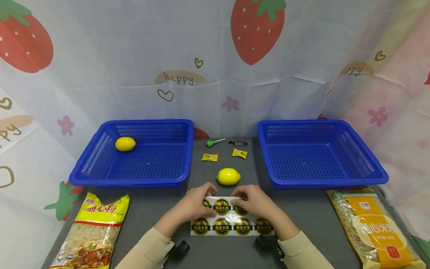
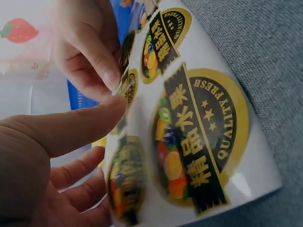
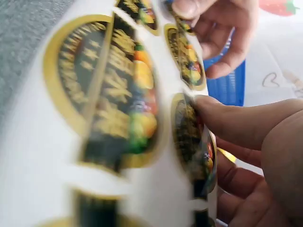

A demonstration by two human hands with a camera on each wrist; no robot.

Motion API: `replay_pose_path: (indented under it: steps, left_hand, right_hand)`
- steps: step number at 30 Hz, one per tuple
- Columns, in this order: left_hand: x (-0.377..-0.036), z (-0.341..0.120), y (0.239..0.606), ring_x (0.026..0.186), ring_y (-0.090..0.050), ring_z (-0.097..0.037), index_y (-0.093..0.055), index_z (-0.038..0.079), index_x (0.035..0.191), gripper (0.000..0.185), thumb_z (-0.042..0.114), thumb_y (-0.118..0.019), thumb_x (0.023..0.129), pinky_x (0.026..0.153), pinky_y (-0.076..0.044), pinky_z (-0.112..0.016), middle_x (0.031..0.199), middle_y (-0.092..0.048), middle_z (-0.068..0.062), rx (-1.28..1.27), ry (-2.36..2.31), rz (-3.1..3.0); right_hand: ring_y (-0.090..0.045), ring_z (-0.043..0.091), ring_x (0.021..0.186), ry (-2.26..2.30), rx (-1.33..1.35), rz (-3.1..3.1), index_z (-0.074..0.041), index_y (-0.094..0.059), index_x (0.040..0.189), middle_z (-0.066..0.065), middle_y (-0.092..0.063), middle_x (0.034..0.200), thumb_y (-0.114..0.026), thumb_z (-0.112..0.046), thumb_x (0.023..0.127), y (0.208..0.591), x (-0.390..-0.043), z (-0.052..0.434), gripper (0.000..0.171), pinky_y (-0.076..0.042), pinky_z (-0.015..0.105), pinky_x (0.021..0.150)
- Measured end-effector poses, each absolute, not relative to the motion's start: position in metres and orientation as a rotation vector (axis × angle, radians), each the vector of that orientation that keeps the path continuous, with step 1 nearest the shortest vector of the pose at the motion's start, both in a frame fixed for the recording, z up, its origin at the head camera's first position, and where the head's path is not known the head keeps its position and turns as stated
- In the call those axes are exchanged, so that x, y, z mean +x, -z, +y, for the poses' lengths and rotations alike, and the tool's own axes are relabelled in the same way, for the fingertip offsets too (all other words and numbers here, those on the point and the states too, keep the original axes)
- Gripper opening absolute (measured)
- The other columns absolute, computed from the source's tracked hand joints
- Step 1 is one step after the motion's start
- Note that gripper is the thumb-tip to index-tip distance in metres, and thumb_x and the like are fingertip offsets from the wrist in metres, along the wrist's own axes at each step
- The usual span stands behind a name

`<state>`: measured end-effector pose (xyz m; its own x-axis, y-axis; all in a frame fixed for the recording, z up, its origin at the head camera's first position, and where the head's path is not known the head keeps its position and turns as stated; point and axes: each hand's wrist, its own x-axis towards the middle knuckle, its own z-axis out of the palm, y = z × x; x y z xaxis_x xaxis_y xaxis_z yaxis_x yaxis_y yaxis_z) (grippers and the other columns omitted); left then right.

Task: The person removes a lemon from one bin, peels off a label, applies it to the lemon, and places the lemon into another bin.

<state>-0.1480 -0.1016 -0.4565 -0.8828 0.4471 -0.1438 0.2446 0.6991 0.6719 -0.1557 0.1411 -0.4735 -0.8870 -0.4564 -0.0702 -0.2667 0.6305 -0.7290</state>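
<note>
From the head camera, both hands meet over a sticker sheet (image 1: 231, 221) lying on the grey table (image 1: 302, 239): the left hand (image 1: 195, 207) and right hand (image 1: 256, 203) each pinch the sheet's far edge, fingers curled onto it. Just beyond the fingertips sits a lemon (image 1: 228, 176), and further out lie two yellow candies (image 1: 209, 157), a green lollipop (image 1: 213, 142) and a purple wrapped sweet (image 1: 239, 143). A blue basket (image 1: 134, 179) stands out to the left of the grip with a second lemon (image 1: 125, 144) in it, another blue basket (image 1: 322, 179) to the right, and pasta bags (image 1: 90, 233) flank the forearms. The left wrist view shows the left thumb (image 2: 75, 127) pressed against a sticker's rim at the sheet's curled-up edge, with the right hand's fingers (image 2: 94, 56) nipping the same spot from above. The right wrist view, blurred, shows the right thumb (image 3: 241, 120) lying on a round sticker (image 3: 191, 137) at the sheet's edge, the left fingers (image 3: 218, 33) beyond it. Peeling would likely go best by bending the backing away from the sticker, catching the rim with a nail, and lifting slowly and low so the label neither creases nor tears.
</note>
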Motion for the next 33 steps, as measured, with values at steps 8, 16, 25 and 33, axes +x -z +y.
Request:
replay_pose_path:
  steps: [8,16,25,33]
  left_hand:
    - [-0.135,-0.109,0.453,0.107,-0.055,-0.020,-0.070,0.018,0.111,0.038,0.012,-0.087,0.078,0.094,-0.048,-0.045,0.114,-0.063,0.001,0.779,-1.006,2.859]
    - [-0.129,-0.109,0.451,0.100,-0.057,-0.020,-0.074,0.017,0.102,0.027,0.015,-0.087,0.078,0.089,-0.047,-0.044,0.103,-0.067,0.003,0.898,-0.967,3.108]
    - [-0.128,-0.108,0.455,0.094,-0.056,-0.019,-0.077,0.016,0.098,0.021,0.024,-0.086,0.081,0.085,-0.049,-0.041,0.101,-0.065,0.003,0.835,-0.795,3.196]
    - [-0.126,-0.108,0.455,0.092,-0.058,-0.017,-0.080,0.018,0.092,0.016,0.022,-0.087,0.079,0.078,-0.047,-0.038,0.094,-0.070,0.005,0.831,-0.729,3.271]
  right_hand:
    - [-0.055,0.007,0.067,1.145,-0.726,2.460,-0.018,-0.068,0.094,-0.008,-0.068,0.082,-0.067,-0.026,0.099,0.459,-0.159,0.153,0.010,-0.047,0.025,0.063]
    - [-0.056,0.010,0.067,1.246,-0.739,2.363,-0.017,-0.071,0.099,-0.004,-0.071,0.085,-0.066,-0.027,0.099,0.458,-0.169,0.161,0.012,-0.047,0.025,0.064]
    - [-0.056,0.009,0.068,1.233,-0.734,2.359,-0.018,-0.073,0.101,-0.005,-0.071,0.084,-0.068,-0.027,0.098,0.463,-0.173,0.165,0.011,-0.047,0.024,0.066]
    - [-0.056,0.010,0.068,1.229,-0.719,2.344,-0.017,-0.074,0.100,-0.004,-0.071,0.082,-0.069,-0.027,0.098,0.465,-0.175,0.165,0.012,-0.047,0.025,0.065]
